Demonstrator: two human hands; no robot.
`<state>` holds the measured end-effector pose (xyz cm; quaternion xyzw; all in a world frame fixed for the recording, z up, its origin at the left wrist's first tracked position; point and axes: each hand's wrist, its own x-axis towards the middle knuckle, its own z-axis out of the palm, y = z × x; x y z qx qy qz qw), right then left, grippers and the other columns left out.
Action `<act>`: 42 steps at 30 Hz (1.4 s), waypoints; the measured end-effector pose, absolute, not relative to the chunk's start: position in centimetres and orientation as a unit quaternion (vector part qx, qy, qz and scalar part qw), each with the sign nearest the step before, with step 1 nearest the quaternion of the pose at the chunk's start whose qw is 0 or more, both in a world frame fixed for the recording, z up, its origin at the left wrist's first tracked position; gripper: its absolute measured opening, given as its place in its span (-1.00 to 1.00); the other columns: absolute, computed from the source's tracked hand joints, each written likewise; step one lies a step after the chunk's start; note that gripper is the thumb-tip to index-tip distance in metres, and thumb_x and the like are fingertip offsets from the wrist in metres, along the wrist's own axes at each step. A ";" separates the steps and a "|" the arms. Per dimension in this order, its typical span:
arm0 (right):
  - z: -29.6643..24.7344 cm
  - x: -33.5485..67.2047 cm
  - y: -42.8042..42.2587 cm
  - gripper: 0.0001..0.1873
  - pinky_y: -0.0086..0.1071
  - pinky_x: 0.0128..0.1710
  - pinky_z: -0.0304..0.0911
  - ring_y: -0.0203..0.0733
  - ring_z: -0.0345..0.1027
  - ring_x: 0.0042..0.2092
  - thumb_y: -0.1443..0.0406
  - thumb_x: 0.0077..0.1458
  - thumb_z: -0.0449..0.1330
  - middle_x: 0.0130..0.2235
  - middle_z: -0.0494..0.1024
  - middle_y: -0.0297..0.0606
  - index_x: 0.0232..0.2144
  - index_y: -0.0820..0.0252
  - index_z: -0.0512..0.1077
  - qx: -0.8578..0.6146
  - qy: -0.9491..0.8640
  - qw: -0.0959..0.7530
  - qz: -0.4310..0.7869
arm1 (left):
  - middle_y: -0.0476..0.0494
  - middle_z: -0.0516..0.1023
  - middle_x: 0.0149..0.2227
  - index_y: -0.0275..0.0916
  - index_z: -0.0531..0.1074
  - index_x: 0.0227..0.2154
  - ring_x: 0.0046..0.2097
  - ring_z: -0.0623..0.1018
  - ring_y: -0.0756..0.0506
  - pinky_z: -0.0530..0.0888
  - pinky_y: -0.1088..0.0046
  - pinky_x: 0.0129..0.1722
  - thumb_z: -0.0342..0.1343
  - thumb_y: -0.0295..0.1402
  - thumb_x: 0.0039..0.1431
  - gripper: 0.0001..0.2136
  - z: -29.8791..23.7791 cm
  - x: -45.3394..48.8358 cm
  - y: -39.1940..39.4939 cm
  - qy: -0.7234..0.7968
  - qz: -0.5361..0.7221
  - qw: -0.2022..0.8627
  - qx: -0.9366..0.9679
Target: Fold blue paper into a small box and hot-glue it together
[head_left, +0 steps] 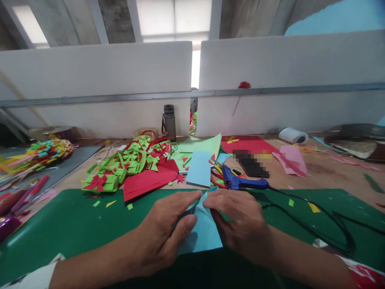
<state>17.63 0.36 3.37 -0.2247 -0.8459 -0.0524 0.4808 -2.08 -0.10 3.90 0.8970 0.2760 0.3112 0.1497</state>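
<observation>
"Where's the work?"
"A thin light-blue paper sheet (207,237) sits between the hands, over the smooth dark-green mat (99,220); its near edge is free."
"And the grip?"
"The bare left hand (168,224) has its thumb on the paper and fingertips at the fold; whether they pinch, I can't tell. The bare right hand (240,216) grips the far right edge."
"Creasing it well?"
"I'd align the edges first, steady one side, then press lightly along the fold."
"Which way does it point?"
"Its narrower, folded end points away from the person, towards the flat light-blue paper rectangle (198,166). The long axis seems to run near to far, partly hidden by fingers."
</observation>
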 end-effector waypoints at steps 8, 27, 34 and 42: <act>2.9 18.2 0.6 -0.82 -0.39 -0.29 0.32 -0.24 0.41 -0.30 0.47 0.03 0.12 -0.34 0.54 -0.21 -0.25 0.25 0.36 -0.209 -0.863 0.456 -0.062 | -0.26 0.23 0.18 -0.31 0.07 0.17 0.16 0.26 -0.13 0.17 0.35 0.17 -0.19 -0.35 0.28 -0.59 3.4 -2.0 0.6 0.251 0.272 0.214 0.904; 2.9 17.7 0.5 -0.81 -0.21 -0.11 0.23 -0.21 0.40 -0.28 0.51 0.00 0.08 -0.38 0.53 -0.21 -0.29 0.25 0.35 -0.198 -0.883 0.422 -0.056 | -0.22 0.23 0.17 -0.29 0.11 0.16 0.16 0.25 -0.11 0.16 0.33 0.17 -0.20 -0.46 0.27 -0.61 2.8 -1.4 1.0 0.214 0.291 0.245 0.900; 3.1 17.7 0.5 -0.82 -0.17 -0.05 0.17 -0.26 0.41 -0.31 0.53 0.01 0.07 -0.38 0.53 -0.25 -0.35 0.23 0.37 -0.205 -0.891 0.404 -0.038 | -0.23 0.22 0.19 -0.29 0.06 0.18 0.17 0.25 -0.09 0.18 0.38 0.16 -0.17 -0.44 0.28 -0.59 2.7 -1.7 1.1 0.217 0.295 0.241 0.899; 3.0 17.8 0.8 -0.83 -0.17 -0.03 0.15 -0.24 0.41 -0.30 0.51 0.01 0.08 -0.38 0.54 -0.27 -0.37 0.20 0.39 -0.223 -0.876 0.421 -0.069 | -0.29 0.14 0.22 -0.33 -0.02 0.22 0.22 0.19 -0.14 0.16 0.29 0.18 -0.10 -0.33 0.25 -0.50 2.4 -2.3 1.3 0.231 0.275 0.261 0.896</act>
